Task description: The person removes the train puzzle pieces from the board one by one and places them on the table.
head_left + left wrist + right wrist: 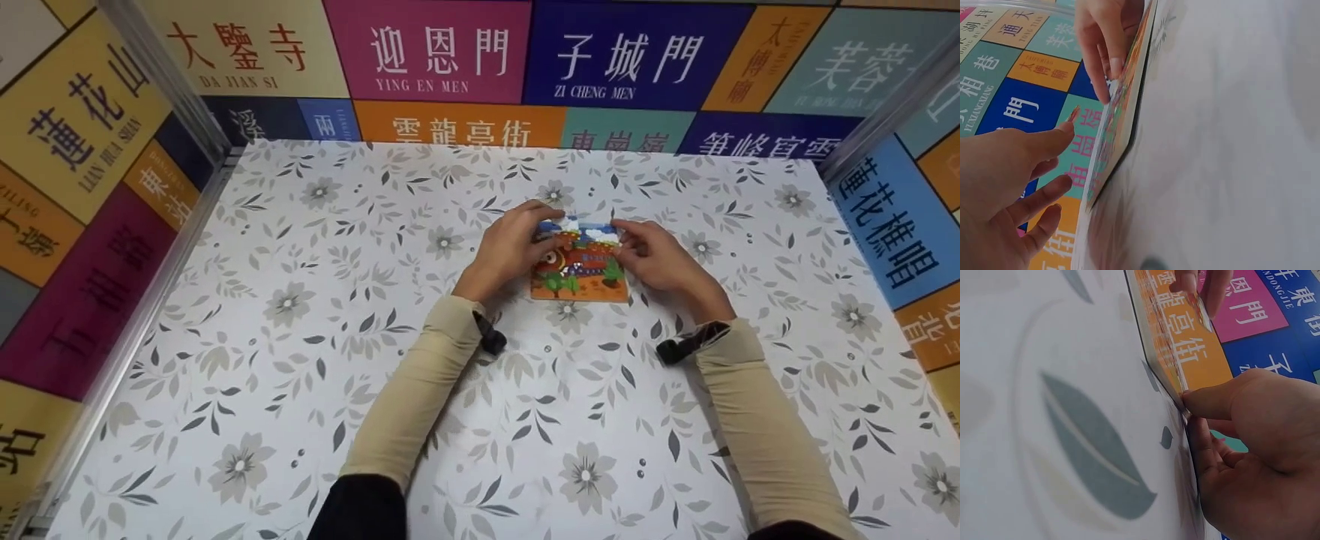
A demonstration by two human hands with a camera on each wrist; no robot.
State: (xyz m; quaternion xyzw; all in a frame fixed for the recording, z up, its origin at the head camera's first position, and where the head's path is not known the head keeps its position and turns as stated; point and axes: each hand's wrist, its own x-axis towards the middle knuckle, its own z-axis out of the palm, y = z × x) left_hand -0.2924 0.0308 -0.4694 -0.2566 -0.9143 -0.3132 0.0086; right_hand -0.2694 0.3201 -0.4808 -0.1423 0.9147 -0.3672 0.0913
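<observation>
Orange puzzle (589, 289), right hand (660, 259) holding its corner, left hand (511, 241) pinching a piece (1074, 113); one clumsy nudge could skew the puzzle!

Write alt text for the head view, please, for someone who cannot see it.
A person's left hand is over the left side of a picture board, the right hand touching its right edge. The board lies on a floral table; panels with Chinese characters stand behind.
</observation>
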